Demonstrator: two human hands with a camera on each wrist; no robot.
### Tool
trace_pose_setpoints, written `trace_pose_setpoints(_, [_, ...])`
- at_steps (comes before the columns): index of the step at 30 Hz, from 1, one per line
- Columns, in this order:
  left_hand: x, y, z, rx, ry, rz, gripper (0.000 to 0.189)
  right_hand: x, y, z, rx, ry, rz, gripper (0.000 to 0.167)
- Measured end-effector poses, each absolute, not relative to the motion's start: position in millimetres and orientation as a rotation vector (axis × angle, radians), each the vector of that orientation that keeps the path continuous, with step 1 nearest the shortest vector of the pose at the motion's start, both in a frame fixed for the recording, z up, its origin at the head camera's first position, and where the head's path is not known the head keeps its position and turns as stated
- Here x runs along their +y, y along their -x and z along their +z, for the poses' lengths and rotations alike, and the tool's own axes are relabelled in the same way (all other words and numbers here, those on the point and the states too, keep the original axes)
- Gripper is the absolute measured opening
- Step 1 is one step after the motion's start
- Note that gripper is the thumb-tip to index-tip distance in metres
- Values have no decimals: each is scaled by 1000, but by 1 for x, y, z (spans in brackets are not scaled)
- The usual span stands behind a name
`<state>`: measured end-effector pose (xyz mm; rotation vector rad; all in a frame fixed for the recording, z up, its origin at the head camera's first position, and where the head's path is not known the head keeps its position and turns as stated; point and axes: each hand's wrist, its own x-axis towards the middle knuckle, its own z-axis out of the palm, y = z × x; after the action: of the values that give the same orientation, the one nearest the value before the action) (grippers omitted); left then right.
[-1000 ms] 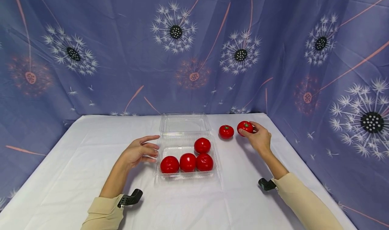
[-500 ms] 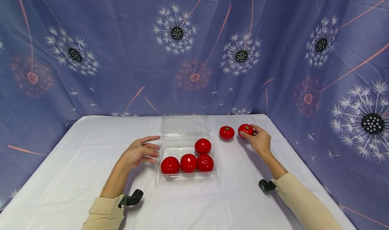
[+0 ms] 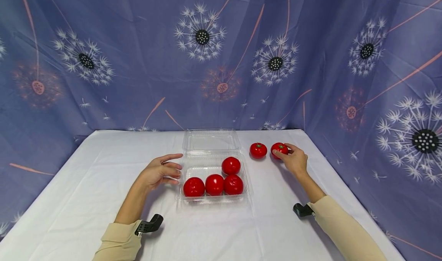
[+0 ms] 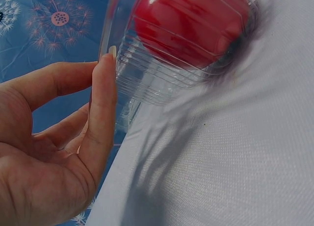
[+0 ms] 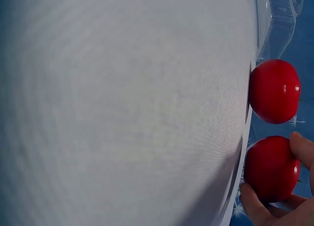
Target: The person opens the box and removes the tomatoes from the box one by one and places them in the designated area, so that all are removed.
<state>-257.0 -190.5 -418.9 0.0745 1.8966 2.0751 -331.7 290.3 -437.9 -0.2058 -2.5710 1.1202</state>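
Observation:
My right hand (image 3: pixel 295 158) holds a red tomato (image 3: pixel 279 150) with a green stem top, thumb on the near side and fingers round the far side. In the right wrist view thumb and fingertips touch this tomato (image 5: pixel 271 168). Just left of it sits a second tomato (image 3: pixel 258 150) on the table. My left hand (image 3: pixel 159 172) is at the left side of an open clear plastic clamshell box (image 3: pixel 203 171), fingers spread. In the left wrist view its fingertips (image 4: pixel 105 64) are right at the box's rim. Several red tomatoes (image 3: pixel 214 184) lie in the box.
The box's clear lid (image 3: pixel 211 140) lies folded back behind it. A white cloth (image 3: pixel 221 230) covers the table. Blue curtains with dandelion prints (image 3: pixel 138 61) hang behind and at both sides. Black wrist cameras (image 3: pixel 149 224) are worn at both sleeves.
The right hand has lowered its tomato slightly, to about the level of the tomato beside it. The left hand and the box have stayed in place.

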Motion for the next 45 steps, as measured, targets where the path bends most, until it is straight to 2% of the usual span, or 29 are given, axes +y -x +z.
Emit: trace_pose_setpoints(45, [-192, 257, -420, 1905, -74, 2078, 79, 300, 341, -424, -2858, 234, 1134, 76])
